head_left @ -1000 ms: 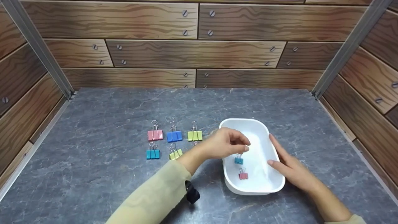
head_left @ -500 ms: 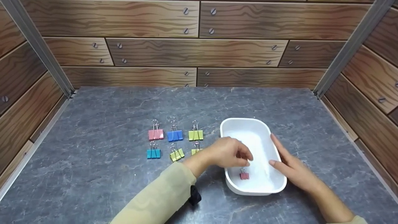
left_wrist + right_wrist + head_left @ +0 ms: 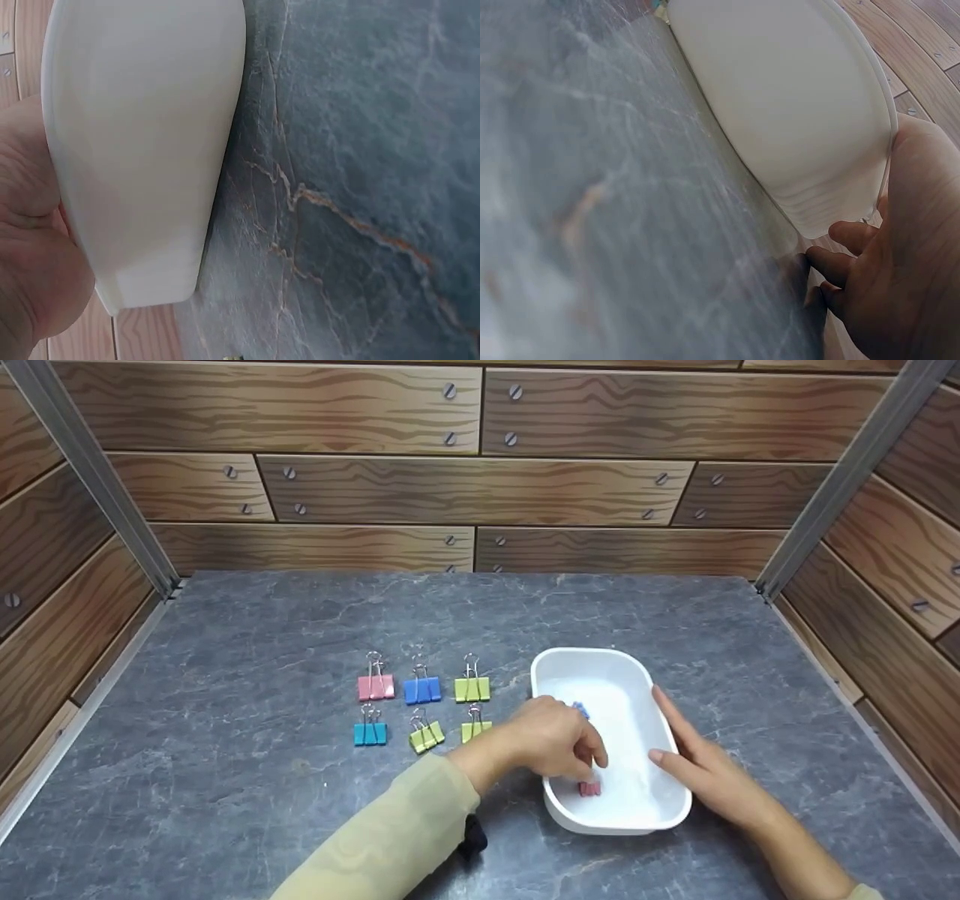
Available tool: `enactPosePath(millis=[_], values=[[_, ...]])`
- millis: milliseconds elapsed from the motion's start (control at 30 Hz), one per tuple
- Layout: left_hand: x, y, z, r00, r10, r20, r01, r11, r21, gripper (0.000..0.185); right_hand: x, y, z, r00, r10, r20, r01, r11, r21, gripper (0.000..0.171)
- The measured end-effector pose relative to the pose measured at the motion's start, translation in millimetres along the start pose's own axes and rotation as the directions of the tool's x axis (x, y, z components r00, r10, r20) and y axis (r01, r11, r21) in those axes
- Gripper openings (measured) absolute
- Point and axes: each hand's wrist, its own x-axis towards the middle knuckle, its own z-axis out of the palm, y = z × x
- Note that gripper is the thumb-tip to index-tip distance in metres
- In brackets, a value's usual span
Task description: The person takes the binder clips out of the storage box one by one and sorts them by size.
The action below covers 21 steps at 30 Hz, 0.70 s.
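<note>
My left hand reaches over the near-left rim into a white plastic bin. Its thumb and forefinger tips overlap the handles of a small pink binder clip on the bin's floor; I cannot tell whether they pinch it. A small blue clip shows partly behind the knuckles. My right hand holds the bin's right wall, thumb over the rim and fingers along the outside. The bin's outer wall fills much of the left wrist view, and the right hand shows at the bin's end in the right wrist view.
Left of the bin, larger binder clips lie in two rows: pink, blue and yellow-green behind, teal and two yellow-green in front. Wood-patterned walls enclose the grey marbled table.
My left hand has moved toward me inside the bin and down to the pink clip. It now covers the spot where a small teal clip showed. The right hand keeps its hold.
</note>
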Motion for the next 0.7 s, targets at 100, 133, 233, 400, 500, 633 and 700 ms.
enactPosePath(millis=[100,133,233,400,500,633,700], values=[[0.7,0.9,-0.3,1.000,-0.010,0.014,0.010,1.000,0.014,0.018,0.1,0.7,0.3,1.000,-0.004,-0.005,0.004,1.000,-0.008,0.080],[1.0,1.1,-0.3,1.000,-0.012,0.017,0.012,1.000,0.019,0.017,0.1,1.1,0.5,1.000,-0.007,-0.008,0.007,1.000,-0.011,0.080],[1.3,2.1,-0.7,1.000,-0.015,0.027,0.013,0.999,0.038,0.014,0.1,2.2,0.8,1.000,-0.013,-0.017,0.013,1.000,-0.021,0.080],[2.0,3.2,-1.3,0.999,-0.010,0.041,0.007,0.997,0.079,0.008,0.1,2.4,0.8,1.000,-0.012,-0.018,0.012,1.000,-0.023,0.080],[2.0,3.6,-1.9,0.999,-0.006,0.042,0.002,0.995,0.098,0.006,0.5,1.8,0.5,1.000,-0.013,-0.010,0.012,1.000,-0.013,0.079],[2.0,3.5,-1.9,0.999,0.000,0.046,-0.005,0.994,0.111,0.007,0.4,1.9,0.8,1.000,-0.015,-0.007,0.015,1.000,-0.003,0.079],[2.3,3.1,-1.8,0.999,0.001,0.050,-0.007,0.994,0.112,0.007,0.3,2.0,0.9,1.000,-0.016,-0.006,0.016,1.000,-0.003,0.079]])
